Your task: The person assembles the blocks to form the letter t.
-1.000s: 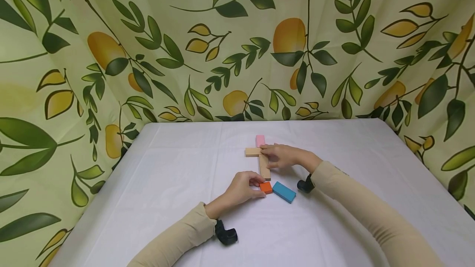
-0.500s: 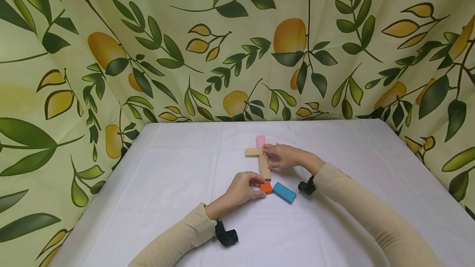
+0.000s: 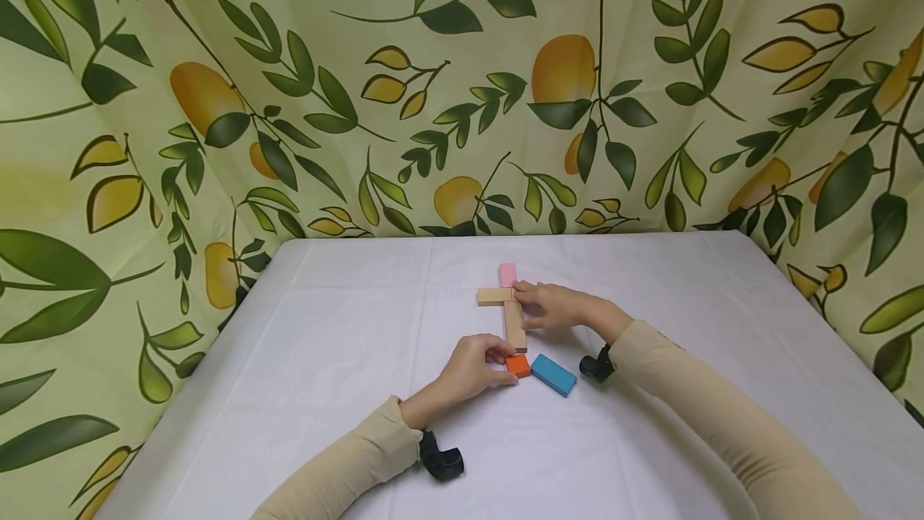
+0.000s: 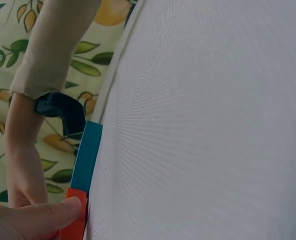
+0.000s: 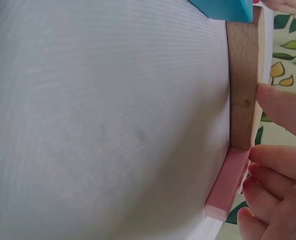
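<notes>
My left hand (image 3: 475,365) pinches a small orange block (image 3: 518,366) between thumb and fingers; its thumb shows on the block's face in the left wrist view. A blue block (image 3: 553,375) lies at an angle with one corner at the orange block. Beyond the orange block is a long wooden block (image 3: 515,331), with a second wooden block (image 3: 492,297) crosswise at its far end and a pink block (image 3: 508,274) farther on. My right hand (image 3: 554,306) rests against this row from the right: thumb at the long wooden block, index fingertip (image 5: 258,152) where wood and pink meet.
A white cloth covers the table (image 3: 346,327). Behind it hangs a curtain (image 3: 404,103) printed with leaves and fruit. Each wrist carries a black camera mount (image 3: 440,456).
My right fingertips have slid slightly to the right along the crosswise wooden block, uncovering more of it. My left hand and the orange and blue blocks stay practically in place.
</notes>
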Motion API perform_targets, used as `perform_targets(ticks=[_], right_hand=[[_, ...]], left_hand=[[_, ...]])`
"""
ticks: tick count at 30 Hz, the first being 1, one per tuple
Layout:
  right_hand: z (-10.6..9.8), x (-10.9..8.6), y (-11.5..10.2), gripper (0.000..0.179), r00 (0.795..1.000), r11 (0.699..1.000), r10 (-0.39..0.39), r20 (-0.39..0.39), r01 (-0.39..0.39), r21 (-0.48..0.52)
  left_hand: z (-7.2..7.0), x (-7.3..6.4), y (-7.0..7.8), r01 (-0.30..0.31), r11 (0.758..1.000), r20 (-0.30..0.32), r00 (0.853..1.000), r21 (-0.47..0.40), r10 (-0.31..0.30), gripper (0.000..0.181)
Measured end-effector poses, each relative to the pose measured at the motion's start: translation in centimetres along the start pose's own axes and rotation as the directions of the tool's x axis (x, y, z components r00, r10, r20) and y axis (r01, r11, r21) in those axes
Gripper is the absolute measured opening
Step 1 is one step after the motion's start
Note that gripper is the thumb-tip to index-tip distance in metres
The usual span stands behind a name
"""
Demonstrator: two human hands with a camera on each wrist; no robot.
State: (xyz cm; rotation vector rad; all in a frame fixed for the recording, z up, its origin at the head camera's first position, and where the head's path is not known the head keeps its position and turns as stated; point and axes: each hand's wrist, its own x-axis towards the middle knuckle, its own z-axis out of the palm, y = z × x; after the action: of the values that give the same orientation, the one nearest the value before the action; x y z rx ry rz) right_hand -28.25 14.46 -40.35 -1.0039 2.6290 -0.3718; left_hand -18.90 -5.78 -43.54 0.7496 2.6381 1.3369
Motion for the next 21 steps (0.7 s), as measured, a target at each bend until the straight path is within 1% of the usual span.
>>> perform_targets(ticks=[5,9,15,18,21], right_hand=[[-0.07,0.02,-0.04,0.066,1.000,1.000,0.006,0.006,-0.006,0.001],[-0.11,0.04,0.04,0.065,1.000,1.000,-0.006,0.006,0.006,-0.006],[-0.12,0.10,0.10,0.063,1.000,1.000,-0.026,0.009,0.026,0.002],[-0.09,0.09,0.04,0.063,1.000,1.000,-0.025,0.011,0.024,0.003],[-0.07,0.13,0.00,0.063,1.000,1.000,-0.014,0.015,0.014,0.003]], left_hand=[[0.16,0.01,0.05,0.000,1.000,-0.013,1.000,0.013,0.000,0.032],[0.41,0.05,0.39,0.004,1.000,-0.028,1.000,0.026,-0.003,0.031],[0.73,0.15,0.77,0.031,0.999,-0.050,0.998,0.033,-0.029,0.029],[0.77,0.21,0.86,0.046,0.998,-0.057,0.997,0.032,-0.044,0.029],[0.78,0.26,0.87,0.047,0.998,-0.061,0.997,0.031,-0.045,0.029]])
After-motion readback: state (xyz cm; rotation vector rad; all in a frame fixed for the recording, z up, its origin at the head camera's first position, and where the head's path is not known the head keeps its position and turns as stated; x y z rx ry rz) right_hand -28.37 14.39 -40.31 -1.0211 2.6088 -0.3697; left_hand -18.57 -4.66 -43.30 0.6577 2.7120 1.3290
